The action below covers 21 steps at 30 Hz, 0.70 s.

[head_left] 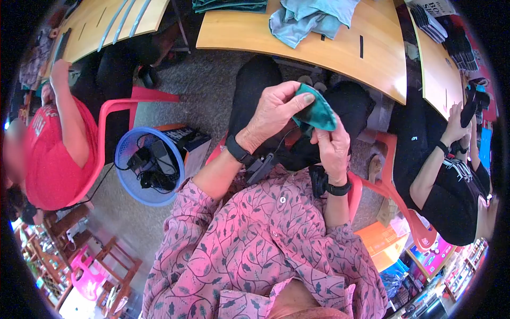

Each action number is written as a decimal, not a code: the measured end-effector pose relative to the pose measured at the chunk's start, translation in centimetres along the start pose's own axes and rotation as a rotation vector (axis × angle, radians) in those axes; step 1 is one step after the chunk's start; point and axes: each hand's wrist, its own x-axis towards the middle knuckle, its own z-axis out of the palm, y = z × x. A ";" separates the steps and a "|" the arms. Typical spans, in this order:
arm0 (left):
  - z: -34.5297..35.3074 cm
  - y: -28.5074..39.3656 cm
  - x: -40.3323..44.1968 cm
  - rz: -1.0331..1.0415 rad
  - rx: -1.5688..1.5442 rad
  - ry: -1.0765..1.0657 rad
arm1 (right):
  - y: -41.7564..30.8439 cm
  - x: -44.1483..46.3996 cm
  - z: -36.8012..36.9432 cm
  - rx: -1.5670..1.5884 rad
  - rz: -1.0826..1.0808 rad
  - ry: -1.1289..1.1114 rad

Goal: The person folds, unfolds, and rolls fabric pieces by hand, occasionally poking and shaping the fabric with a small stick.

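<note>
Above my lap I hold a folded piece of green cloth [317, 112] with both hands. Its shiny dark green side faces up, and its curved edge runs along the upper right. My left hand [275, 112] pinches the cloth at its upper left, thumb on top. From below, my right hand [333, 150] grips the lower right corner, partly hidden behind the fabric. A dark band sits on each wrist. On the wooden table [239, 33] in front lies a crumpled light blue-green cloth [313, 20], apart from my hands.
Folded dark green cloth [229, 5] lies at the table's far left. A blue basket [121, 183] with black cables and adapters stands on the floor to my left. Co-workers sit on both sides, one in a red shirt [58, 154], one in black [451, 196].
</note>
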 end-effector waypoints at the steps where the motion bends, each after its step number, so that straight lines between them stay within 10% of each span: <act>1: 0.0 0.3 0.0 0.005 -0.014 0.029 | 0.3 0.0 -0.1 -0.010 -0.020 -0.021; 6: 0.5 2.2 -0.1 0.145 -0.122 0.231 | 1.6 0.0 -0.7 0.065 0.089 0.063; 10: 3.2 10.4 -3.1 0.674 0.314 -0.275 | 0.2 1.0 -1.2 -0.137 -0.142 0.142; 12: 6.3 11.6 -5.3 0.569 -0.291 -0.444 | 0.4 1.4 -1.1 0.186 0.171 0.138; 21: 7.4 12.9 -7.9 0.568 -0.425 -0.485 | 0.7 1.6 -0.1 0.326 0.118 0.106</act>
